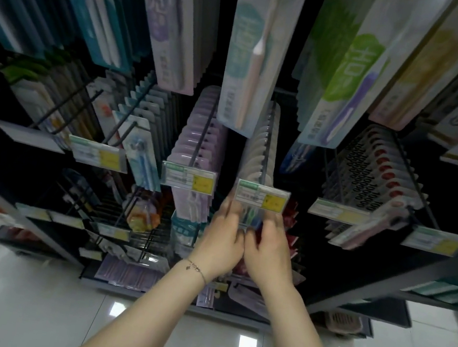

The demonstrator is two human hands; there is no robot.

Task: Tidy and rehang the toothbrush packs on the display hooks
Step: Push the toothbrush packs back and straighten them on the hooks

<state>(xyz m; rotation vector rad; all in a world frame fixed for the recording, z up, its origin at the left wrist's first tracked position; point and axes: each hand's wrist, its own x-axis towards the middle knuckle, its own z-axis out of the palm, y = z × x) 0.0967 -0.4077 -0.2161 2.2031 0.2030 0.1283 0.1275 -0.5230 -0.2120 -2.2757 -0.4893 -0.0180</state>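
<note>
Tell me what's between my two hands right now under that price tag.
In the head view, a clear toothbrush pack sits between the left hand and right hand, just below the price tag.

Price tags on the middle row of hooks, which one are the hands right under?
The price tag fronting the white packs; both hands, left hand and right hand, meet beneath it. Others hang off to either side.

Head view, steeply down, close.
</note>
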